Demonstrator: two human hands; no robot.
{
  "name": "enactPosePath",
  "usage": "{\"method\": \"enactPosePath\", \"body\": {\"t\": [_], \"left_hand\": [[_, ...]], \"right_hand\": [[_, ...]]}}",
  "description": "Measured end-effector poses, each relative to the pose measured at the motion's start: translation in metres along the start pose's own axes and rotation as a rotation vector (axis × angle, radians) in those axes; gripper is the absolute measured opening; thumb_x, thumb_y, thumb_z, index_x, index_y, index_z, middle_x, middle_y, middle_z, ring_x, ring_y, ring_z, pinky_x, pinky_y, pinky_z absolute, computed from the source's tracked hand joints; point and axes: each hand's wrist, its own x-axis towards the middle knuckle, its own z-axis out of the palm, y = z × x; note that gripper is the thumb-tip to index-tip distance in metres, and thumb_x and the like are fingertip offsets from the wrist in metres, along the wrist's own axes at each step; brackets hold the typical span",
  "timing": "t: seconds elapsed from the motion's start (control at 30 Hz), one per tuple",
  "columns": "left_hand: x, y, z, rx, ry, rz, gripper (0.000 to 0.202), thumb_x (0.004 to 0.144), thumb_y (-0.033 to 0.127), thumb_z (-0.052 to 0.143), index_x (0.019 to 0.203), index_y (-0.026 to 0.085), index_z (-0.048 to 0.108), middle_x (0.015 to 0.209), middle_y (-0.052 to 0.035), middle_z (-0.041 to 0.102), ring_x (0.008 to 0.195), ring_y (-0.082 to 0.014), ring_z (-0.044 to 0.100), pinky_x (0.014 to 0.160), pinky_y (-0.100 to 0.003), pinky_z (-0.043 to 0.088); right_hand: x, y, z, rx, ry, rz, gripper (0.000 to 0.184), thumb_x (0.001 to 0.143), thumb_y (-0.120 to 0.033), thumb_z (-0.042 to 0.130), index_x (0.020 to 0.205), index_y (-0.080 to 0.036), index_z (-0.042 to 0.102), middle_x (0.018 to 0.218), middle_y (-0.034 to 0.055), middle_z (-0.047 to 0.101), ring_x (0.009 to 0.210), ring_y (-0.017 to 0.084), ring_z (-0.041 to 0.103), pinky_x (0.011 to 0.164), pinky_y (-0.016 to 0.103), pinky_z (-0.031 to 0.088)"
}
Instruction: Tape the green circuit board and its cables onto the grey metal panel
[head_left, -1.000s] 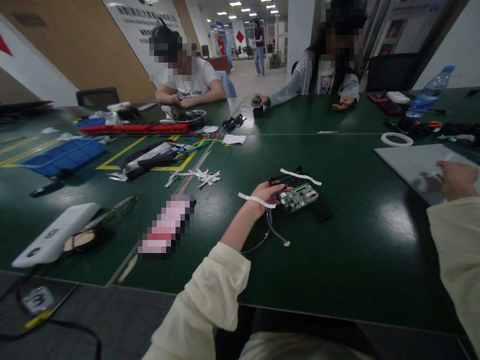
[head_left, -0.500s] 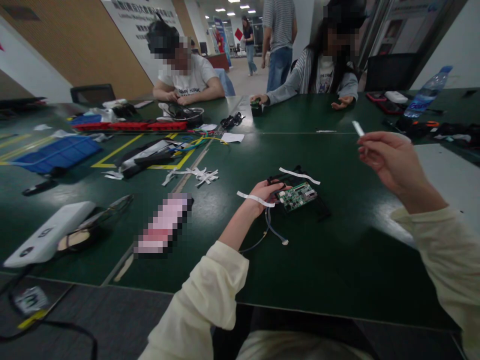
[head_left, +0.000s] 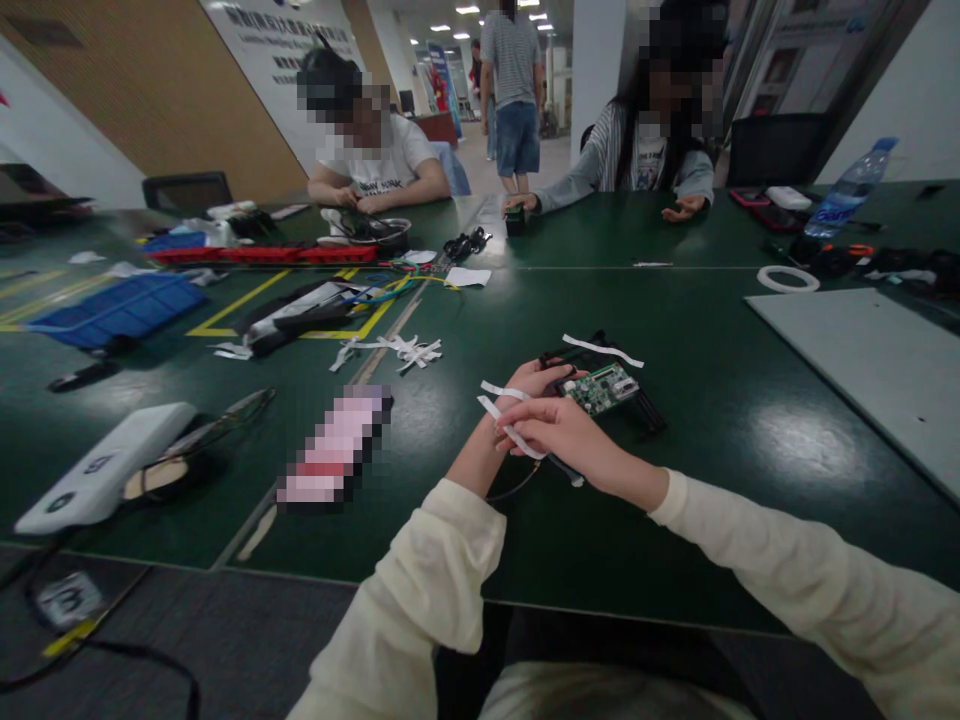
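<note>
My left hand point(head_left: 534, 382) rests on the dark green table point(head_left: 712, 420), fingers closed on the left edge of a small green circuit board point(head_left: 604, 387) that lies on a black frame. A white tape strip point(head_left: 501, 390) is stuck across the back of that hand. My right hand point(head_left: 559, 432) has crossed over my left wrist and pinches another white tape strip point(head_left: 510, 430) against it. A further white strip point(head_left: 602, 350) lies on the black frame behind the board. Thin grey wires point(head_left: 564, 472) trail from under the hands.
A pile of white tape strips point(head_left: 397, 351) lies to the left, with a white device point(head_left: 105, 470) and a blue tray point(head_left: 112, 310) beyond. A grey sheet point(head_left: 877, 370), a tape roll point(head_left: 787, 279) and a water bottle point(head_left: 851, 188) are on the right. Two people sit opposite.
My right hand came from the grey sheet at the far right, lifted a white strip, and has swung left and down onto my left wrist. The left hand stayed on the board.
</note>
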Motion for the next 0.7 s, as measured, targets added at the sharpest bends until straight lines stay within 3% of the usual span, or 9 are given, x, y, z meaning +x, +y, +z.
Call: {"method": "enactPosePath", "body": {"t": [0.1, 0.3, 0.47, 0.7], "left_hand": [[0.001, -0.001, 0.002, 0.027, 0.003, 0.020, 0.032, 0.088, 0.030, 0.058, 0.115, 0.013, 0.056, 0.115, -0.0112, 0.058, 0.099, -0.0207, 0.059, 0.084, -0.039, 0.051], [0.000, -0.003, 0.001, 0.055, 0.028, 0.075, 0.022, 0.066, 0.011, 0.076, 0.085, 0.009, 0.066, 0.082, -0.0097, 0.071, 0.083, -0.0200, 0.066, 0.081, -0.031, 0.049], [0.001, -0.001, 0.001, 0.069, 0.033, 0.098, 0.016, 0.066, 0.008, 0.074, 0.080, 0.009, 0.067, 0.076, -0.0085, 0.072, 0.076, -0.0188, 0.068, 0.077, -0.029, 0.050], [0.005, -0.007, 0.001, 0.053, 0.051, 0.105, 0.015, 0.071, 0.008, 0.071, 0.085, 0.009, 0.064, 0.076, -0.0090, 0.071, 0.068, -0.0173, 0.068, 0.061, -0.025, 0.051]], "right_hand": [[-0.001, 0.000, -0.001, 0.087, -0.006, 0.065, 0.015, 0.080, -0.012, 0.053, 0.086, -0.013, 0.067, 0.083, 0.0057, 0.069, 0.077, 0.012, 0.067, 0.083, 0.029, 0.052], [-0.010, -0.013, -0.002, 0.039, -0.010, 0.157, 0.014, 0.082, -0.011, 0.052, 0.087, -0.013, 0.064, 0.089, 0.0071, 0.069, 0.074, 0.012, 0.068, 0.077, 0.026, 0.054], [-0.013, -0.015, -0.004, 0.013, -0.034, 0.202, 0.014, 0.084, -0.012, 0.048, 0.092, -0.015, 0.059, 0.084, 0.0044, 0.065, 0.067, 0.011, 0.067, 0.065, 0.021, 0.055], [-0.017, 0.006, -0.010, -0.011, -0.176, 0.304, 0.021, 0.082, -0.021, 0.055, 0.102, -0.019, 0.051, 0.089, 0.0027, 0.062, 0.064, 0.013, 0.068, 0.060, 0.023, 0.056]]}}
